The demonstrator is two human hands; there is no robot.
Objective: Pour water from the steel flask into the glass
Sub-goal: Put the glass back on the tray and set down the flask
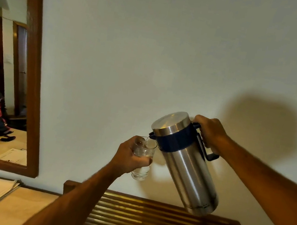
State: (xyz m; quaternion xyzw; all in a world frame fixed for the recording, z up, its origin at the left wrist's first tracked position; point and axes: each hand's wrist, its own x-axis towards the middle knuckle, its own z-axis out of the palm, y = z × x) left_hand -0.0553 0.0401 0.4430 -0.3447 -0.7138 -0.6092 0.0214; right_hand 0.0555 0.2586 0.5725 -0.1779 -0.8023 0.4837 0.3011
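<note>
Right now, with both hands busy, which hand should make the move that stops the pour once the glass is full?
Probably the right hand. It grips the flask by its handle and sets its tilt, so tipping it upright stops the water. The left hand only holds the glass under the spout.

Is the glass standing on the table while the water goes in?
No, the left hand holds the glass in the air beside the tilted steel flask.

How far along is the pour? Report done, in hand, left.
Done: the left hand has the glass raised, and the right hand has the steel flask tilted by its handle. In hand: a thin stream falls from the spout into the glass, which already holds some water. Left: finish filling, then bring the flask upright.
</note>
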